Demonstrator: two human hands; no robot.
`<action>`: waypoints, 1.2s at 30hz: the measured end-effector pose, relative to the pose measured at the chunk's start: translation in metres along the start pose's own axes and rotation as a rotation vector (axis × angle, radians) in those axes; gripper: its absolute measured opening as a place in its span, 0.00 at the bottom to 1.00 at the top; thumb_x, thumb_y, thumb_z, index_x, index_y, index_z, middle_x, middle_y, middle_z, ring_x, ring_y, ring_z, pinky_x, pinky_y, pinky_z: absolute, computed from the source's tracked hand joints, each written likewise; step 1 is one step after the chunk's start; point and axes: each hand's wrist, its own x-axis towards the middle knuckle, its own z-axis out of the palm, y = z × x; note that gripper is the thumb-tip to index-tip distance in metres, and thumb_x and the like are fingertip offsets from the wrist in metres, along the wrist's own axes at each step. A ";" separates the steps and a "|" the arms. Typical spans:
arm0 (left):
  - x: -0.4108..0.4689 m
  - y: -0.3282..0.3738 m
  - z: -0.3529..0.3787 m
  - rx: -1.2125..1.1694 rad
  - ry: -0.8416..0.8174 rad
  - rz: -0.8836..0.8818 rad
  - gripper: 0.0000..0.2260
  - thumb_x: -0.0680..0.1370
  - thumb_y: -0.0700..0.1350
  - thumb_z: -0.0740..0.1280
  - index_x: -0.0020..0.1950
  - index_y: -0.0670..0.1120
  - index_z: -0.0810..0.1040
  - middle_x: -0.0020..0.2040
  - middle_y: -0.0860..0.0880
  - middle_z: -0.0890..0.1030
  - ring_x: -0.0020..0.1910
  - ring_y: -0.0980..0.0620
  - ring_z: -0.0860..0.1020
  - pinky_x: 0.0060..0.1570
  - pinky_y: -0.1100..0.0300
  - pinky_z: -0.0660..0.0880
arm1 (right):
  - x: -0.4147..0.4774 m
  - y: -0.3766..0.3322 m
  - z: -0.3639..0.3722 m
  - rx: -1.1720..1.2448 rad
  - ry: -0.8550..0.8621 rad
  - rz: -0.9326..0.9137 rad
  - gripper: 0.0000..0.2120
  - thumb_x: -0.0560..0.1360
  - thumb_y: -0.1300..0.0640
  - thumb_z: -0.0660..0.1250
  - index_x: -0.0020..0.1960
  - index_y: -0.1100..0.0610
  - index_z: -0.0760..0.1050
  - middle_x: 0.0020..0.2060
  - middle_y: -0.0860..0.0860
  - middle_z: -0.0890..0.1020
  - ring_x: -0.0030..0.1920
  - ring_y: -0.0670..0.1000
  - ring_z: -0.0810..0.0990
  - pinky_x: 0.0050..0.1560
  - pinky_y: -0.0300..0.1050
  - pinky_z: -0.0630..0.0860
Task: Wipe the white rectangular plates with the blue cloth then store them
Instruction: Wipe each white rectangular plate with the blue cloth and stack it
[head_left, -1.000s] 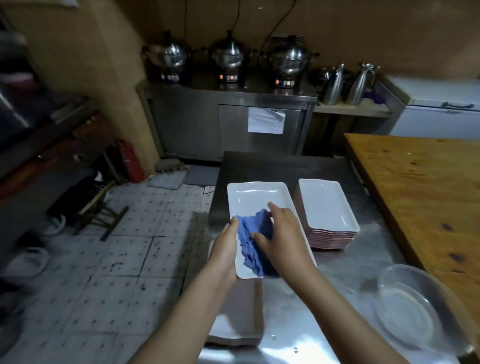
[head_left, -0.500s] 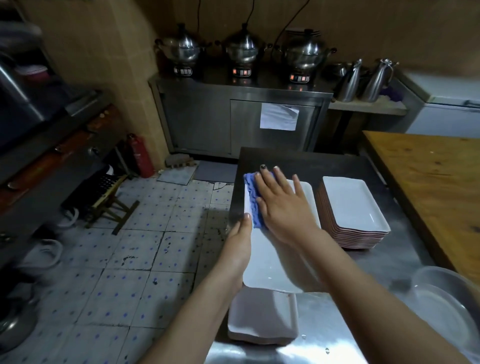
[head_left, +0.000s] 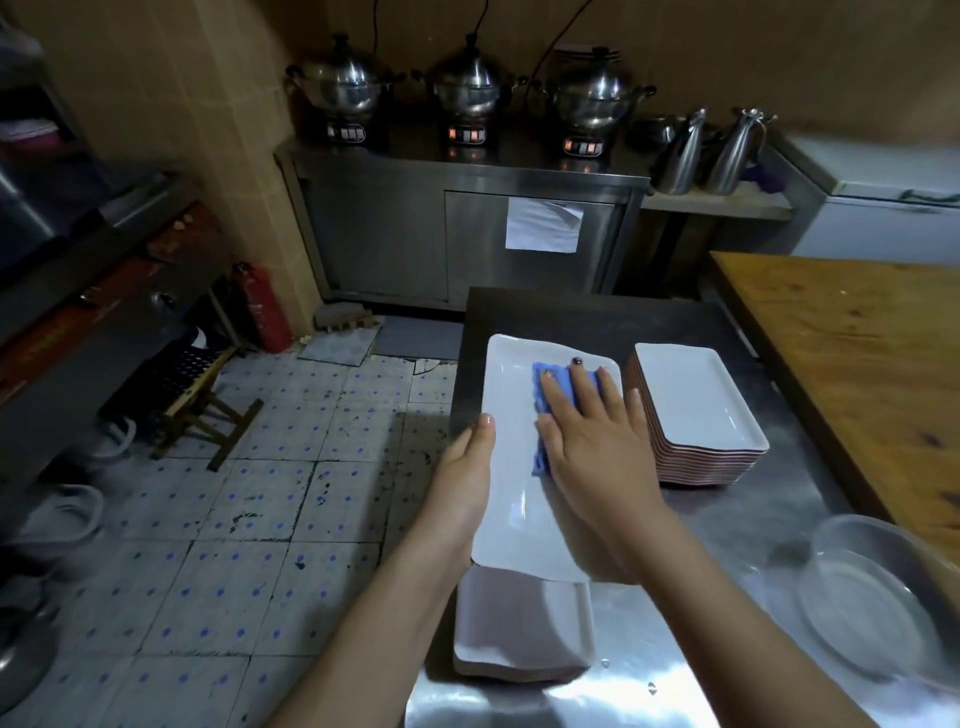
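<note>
Over the table (head_left: 753, 545), the white plate (head_left: 511, 467), seemingly gripped by the left hand (head_left: 465, 483), is wiped with the blue cloth (head_left: 551, 378) under the right hand (head_left: 592, 441), fingers flat; stacking is called for next

A white rectangular plate (head_left: 511, 493) lies lengthwise, its near end over a short stack of plates (head_left: 519, 623) at the steel worktop's (head_left: 727, 545) edge. A blue cloth (head_left: 558, 382) lies flattened on its far half. A taller stack (head_left: 696, 400) stands just right.
</note>
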 end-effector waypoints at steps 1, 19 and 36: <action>0.001 0.001 -0.001 -0.006 0.007 0.003 0.12 0.81 0.55 0.55 0.47 0.54 0.76 0.43 0.51 0.82 0.41 0.51 0.81 0.38 0.59 0.78 | -0.006 0.003 0.002 -0.021 0.031 0.020 0.29 0.77 0.46 0.39 0.76 0.49 0.57 0.76 0.53 0.58 0.76 0.58 0.52 0.74 0.57 0.50; -0.003 0.000 -0.001 0.057 0.032 0.033 0.12 0.82 0.53 0.55 0.50 0.51 0.76 0.43 0.51 0.82 0.42 0.51 0.81 0.45 0.57 0.78 | -0.043 0.019 0.025 -0.214 0.011 -0.295 0.20 0.77 0.56 0.51 0.45 0.65 0.78 0.62 0.67 0.74 0.65 0.73 0.68 0.64 0.70 0.63; -0.011 -0.005 0.019 0.024 -0.019 0.033 0.12 0.82 0.51 0.55 0.48 0.51 0.76 0.41 0.57 0.81 0.32 0.65 0.78 0.26 0.73 0.73 | 0.007 0.008 0.018 0.101 0.105 0.176 0.29 0.79 0.49 0.36 0.76 0.59 0.54 0.76 0.59 0.52 0.76 0.59 0.44 0.75 0.52 0.40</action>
